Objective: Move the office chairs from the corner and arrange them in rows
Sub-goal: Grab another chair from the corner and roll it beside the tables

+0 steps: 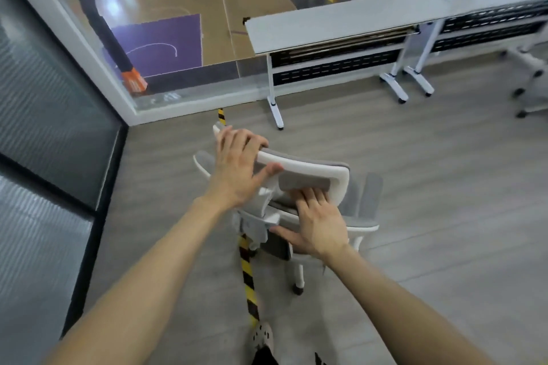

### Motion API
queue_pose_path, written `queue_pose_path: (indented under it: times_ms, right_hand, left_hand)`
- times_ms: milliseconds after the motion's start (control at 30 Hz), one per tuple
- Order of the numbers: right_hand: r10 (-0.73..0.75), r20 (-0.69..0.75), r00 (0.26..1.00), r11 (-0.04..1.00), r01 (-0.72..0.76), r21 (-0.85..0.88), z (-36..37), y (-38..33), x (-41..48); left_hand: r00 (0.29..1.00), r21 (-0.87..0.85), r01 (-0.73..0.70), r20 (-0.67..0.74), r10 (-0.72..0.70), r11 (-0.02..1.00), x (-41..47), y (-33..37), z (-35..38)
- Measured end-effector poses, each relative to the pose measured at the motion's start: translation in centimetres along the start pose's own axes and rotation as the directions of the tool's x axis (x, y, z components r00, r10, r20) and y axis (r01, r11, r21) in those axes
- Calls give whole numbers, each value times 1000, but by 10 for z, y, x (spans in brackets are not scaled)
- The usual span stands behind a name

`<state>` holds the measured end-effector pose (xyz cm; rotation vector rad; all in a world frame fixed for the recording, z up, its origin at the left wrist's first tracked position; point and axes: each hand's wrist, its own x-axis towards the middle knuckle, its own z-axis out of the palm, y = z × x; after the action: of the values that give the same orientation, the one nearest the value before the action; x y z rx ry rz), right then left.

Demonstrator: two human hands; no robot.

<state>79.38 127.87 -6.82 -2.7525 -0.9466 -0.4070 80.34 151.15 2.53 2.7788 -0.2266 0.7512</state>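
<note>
Head camera looks down on a white-and-grey office chair [369, 198] standing on the grey floor [415, 187] near the room's corner, straddling a yellow-and-black striped floor strip [247, 275]. The left hand [237, 169] grasps the left end of the chair's white headrest [314, 167], with its fingers curled over the top edge and its thumb pressed on the near face. The right hand [318, 222] lies flat on the top of the backrest just below the headrest, fingers straight, thumb spread out to the side, clasping nothing. Beyond the chair, a white folding table [341, 24] on casters stands along a glass wall [178, 24].
</note>
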Motion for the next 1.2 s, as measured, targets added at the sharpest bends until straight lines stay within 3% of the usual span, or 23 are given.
queue_pose_path:
  times_ms: [233,333,433,600,767,900,1200]
  right_hand:
    - [234,-98,967,969,-240,-54,14,65,44]
    - [306,-91,948,946,-314,-83,11,102,63]
    - [332,-126,935,933,-345,-99,13,135,75]
    - [350,-256,901,922,-380,-78,15,190,98]
    - [356,-302,884,913,-398,-89,17,259,118]
    - [386,-294,874,897,-431,-103,16,320,143]
    - [465,-329,822,849,-520,-99,23,452,208]
  left_hand:
    - [940,-61,-307,138,313,950,77,-20,48]
    - [937,-149,-312,113,330,938,80,-31,75]
    - [916,-181,-319,192,352,930,89,-50,116]
    - [818,-162,-480,272,507,862,164,-58,190]
    - [655,-147,-684,309,690,715,267,-40,262]
    - [627,-169,-728,228,745,664,333,-22,312]
    - [545,-255,-769,217,810,586,483,20,413]
